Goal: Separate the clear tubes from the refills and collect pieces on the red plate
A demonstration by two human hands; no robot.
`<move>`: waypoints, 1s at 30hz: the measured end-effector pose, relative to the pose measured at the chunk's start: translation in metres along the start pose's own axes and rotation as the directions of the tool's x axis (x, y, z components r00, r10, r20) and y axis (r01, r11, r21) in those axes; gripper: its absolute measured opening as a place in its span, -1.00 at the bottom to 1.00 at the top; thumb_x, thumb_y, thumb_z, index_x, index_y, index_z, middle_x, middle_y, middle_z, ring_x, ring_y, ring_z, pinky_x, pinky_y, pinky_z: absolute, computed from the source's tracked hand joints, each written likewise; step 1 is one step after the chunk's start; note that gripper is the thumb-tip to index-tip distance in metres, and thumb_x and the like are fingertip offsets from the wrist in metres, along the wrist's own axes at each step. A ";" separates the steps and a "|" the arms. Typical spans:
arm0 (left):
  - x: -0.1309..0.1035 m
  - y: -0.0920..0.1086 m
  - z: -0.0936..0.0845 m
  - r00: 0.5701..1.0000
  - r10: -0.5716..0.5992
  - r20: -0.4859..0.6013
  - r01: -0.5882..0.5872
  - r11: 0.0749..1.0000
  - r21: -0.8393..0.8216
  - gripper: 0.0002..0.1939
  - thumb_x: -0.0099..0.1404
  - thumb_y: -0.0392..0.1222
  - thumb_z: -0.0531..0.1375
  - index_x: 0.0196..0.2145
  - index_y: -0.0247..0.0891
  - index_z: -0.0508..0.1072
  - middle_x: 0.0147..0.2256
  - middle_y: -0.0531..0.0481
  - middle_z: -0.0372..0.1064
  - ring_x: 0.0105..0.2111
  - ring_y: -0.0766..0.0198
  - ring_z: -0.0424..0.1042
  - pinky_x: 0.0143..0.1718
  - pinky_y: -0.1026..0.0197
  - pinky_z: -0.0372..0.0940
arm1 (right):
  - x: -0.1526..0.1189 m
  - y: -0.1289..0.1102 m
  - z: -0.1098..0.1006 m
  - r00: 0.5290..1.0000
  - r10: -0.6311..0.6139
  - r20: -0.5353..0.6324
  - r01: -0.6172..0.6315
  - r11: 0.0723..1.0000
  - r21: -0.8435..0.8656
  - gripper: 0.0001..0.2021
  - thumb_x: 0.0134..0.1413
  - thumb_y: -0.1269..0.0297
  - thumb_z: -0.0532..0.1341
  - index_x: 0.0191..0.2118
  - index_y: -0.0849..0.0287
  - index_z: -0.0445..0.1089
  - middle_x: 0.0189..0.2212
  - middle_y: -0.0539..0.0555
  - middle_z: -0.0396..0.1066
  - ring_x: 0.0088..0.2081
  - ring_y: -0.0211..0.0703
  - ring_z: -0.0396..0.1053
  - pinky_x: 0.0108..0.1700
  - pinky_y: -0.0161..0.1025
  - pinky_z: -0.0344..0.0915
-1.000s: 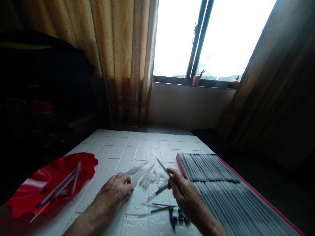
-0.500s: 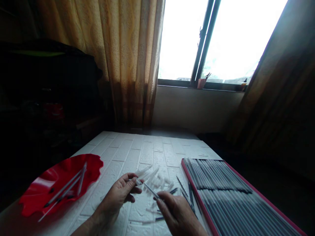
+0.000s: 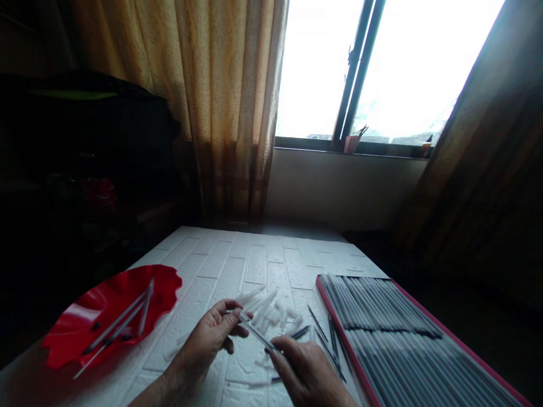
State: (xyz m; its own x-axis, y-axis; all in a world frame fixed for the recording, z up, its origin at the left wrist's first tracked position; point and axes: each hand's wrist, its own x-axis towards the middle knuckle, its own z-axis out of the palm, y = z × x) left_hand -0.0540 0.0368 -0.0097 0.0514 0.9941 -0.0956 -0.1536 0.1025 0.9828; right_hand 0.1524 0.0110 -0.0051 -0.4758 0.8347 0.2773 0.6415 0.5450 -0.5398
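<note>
A thin pen-like tube [image 3: 258, 334] spans the space between my two hands, tilted down to the right. My left hand [image 3: 214, 333] pinches its upper end between thumb and finger, at a small clear piece. My right hand [image 3: 303, 364] grips the lower end, thumb and finger closed on it. Behind and between the hands lie several clear plastic pieces [image 3: 278, 314]. Dark thin refills [image 3: 333, 342] rest beside my right hand. A pink-edged box [image 3: 382, 311] filled with two rows of grey tubes stands on the right.
A red wavy-edged plate [image 3: 114, 294] with several pens and small dark parts sits at the left of the white brick-patterned table [image 3: 254, 254]. Beyond the table are curtains [image 3: 233, 113], a window and a pink cup [image 3: 351, 143] on the sill.
The view has shifted slightly, so the objects appear a little further right. Both hands keep their hold on the tube, with almost no change in pose.
</note>
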 end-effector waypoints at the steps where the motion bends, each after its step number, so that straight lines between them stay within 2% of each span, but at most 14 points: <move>1: 0.000 0.000 0.000 1.000 0.000 -0.004 0.000 1.000 0.002 -0.51 -0.02 0.16 0.33 -0.30 -0.25 0.33 -0.31 -0.13 0.55 -0.45 0.19 0.54 -0.67 0.39 0.17 | 0.000 0.000 -0.001 1.000 0.004 0.003 -0.004 1.000 0.001 -0.60 0.24 0.14 -0.10 -0.34 0.18 0.43 -0.60 0.04 0.42 -0.58 -0.26 0.31 -0.51 -0.34 -0.02; 5: -0.001 0.001 0.000 1.000 0.009 -0.014 -0.009 1.000 0.004 -0.52 0.01 0.16 0.32 -0.28 -0.25 0.33 -0.30 -0.12 0.55 -0.44 0.21 0.53 -0.66 0.39 0.17 | 0.001 -0.002 -0.005 0.999 0.029 0.034 -0.029 1.000 0.001 -0.60 0.24 0.14 -0.10 -0.34 0.18 0.43 -0.58 0.07 0.43 -0.55 -0.23 0.33 -0.48 -0.34 0.01; 10: -0.003 -0.002 0.004 0.999 0.007 0.049 -0.010 0.999 0.049 -0.50 0.01 0.20 0.29 -0.28 -0.25 0.34 -0.32 -0.12 0.52 -0.44 0.20 0.51 -0.68 0.40 0.15 | 0.000 -0.005 -0.004 0.997 0.067 0.039 -0.068 0.997 0.022 -0.61 0.22 0.14 -0.08 -0.36 0.17 0.43 -0.57 0.08 0.44 -0.52 -0.21 0.35 -0.47 -0.35 0.04; 13: -0.005 0.001 0.005 0.993 0.012 0.115 -0.027 0.992 0.127 -0.42 -0.02 0.25 0.29 -0.19 -0.24 0.38 -0.41 -0.03 0.45 -0.43 0.19 0.49 -0.70 0.41 0.15 | 0.001 -0.006 -0.001 0.996 0.076 0.038 -0.079 0.992 0.094 -0.61 0.23 0.12 -0.08 -0.37 0.17 0.42 -0.58 0.05 0.41 -0.53 -0.23 0.32 -0.48 -0.37 0.04; 15: -0.006 0.003 0.005 0.992 0.012 0.129 -0.034 0.984 0.174 -0.37 -0.03 0.31 0.26 -0.18 -0.25 0.40 -0.45 0.04 0.37 -0.50 0.26 0.44 -0.74 0.42 0.11 | 0.002 -0.005 0.003 0.996 0.080 0.030 -0.083 0.987 0.139 -0.59 0.23 0.10 -0.09 -0.38 0.18 0.41 -0.60 0.03 0.38 -0.55 -0.25 0.29 -0.50 -0.37 0.02; 19: -0.006 0.004 0.003 1.000 -0.023 0.018 0.020 0.988 0.152 -0.34 0.03 0.45 0.08 -0.27 -0.25 0.38 -0.56 0.18 0.17 -0.73 0.49 0.11 -0.82 0.45 -0.14 | 0.003 0.000 0.019 0.997 0.067 -0.037 -0.061 0.986 0.154 -0.55 0.23 0.05 -0.11 -0.43 0.19 0.38 -0.66 0.01 0.32 -0.59 -0.26 0.25 -0.54 -0.34 -0.05; 22: -0.004 0.001 0.004 0.999 -0.041 -0.008 0.042 0.982 0.186 -0.34 0.04 0.50 -0.02 -0.39 -0.22 0.30 -0.68 0.28 -0.03 -0.78 0.51 -0.13 -0.80 0.42 -0.22 | 0.002 0.002 0.032 0.996 0.054 -0.077 -0.042 0.987 0.155 -0.53 0.23 0.02 -0.13 -0.44 0.18 0.38 -0.66 0.01 0.33 -0.60 -0.26 0.24 -0.53 -0.33 -0.06; 24: -0.004 -0.002 0.005 0.999 0.037 -0.005 -0.033 0.955 0.296 -0.36 0.07 0.50 -0.06 -0.49 -0.20 0.24 -0.71 0.29 -0.12 -0.76 0.47 -0.15 -0.77 0.39 -0.19 | 0.002 0.001 0.038 0.995 0.057 -0.083 -0.043 0.987 0.156 -0.51 0.24 0.00 -0.14 -0.42 0.17 0.39 -0.65 0.02 0.35 -0.60 -0.26 0.26 -0.53 -0.33 -0.04; 26: -0.006 -0.002 0.006 0.985 0.174 -0.012 -0.152 0.894 0.422 -0.40 0.15 0.44 -0.08 -0.53 -0.20 0.23 -0.69 0.24 -0.08 -0.71 0.42 -0.04 -0.71 0.36 -0.08 | 0.001 -0.001 0.044 0.994 0.070 -0.085 -0.056 0.987 0.150 -0.49 0.25 -0.02 -0.16 -0.42 0.16 0.39 -0.65 0.03 0.37 -0.60 -0.26 0.28 -0.53 -0.34 -0.03; 30: -0.011 -0.003 0.007 0.916 0.399 -0.043 -0.298 0.747 0.594 -0.49 0.28 0.26 -0.08 -0.56 -0.21 0.26 -0.63 0.16 0.04 -0.61 0.34 0.12 -0.57 0.32 0.10 | 0.000 -0.008 0.051 0.990 0.093 -0.108 -0.078 0.988 0.137 -0.44 0.26 -0.05 -0.19 -0.46 0.13 0.40 -0.65 0.03 0.40 -0.59 -0.25 0.32 -0.52 -0.34 -0.01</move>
State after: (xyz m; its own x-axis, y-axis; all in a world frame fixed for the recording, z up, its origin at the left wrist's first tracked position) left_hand -0.0474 0.0254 -0.0101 -0.0567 0.9528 0.2983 0.4564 -0.2410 0.8565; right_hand 0.1160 0.0025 -0.0414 -0.3463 0.8855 0.3098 0.5885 0.4622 -0.6633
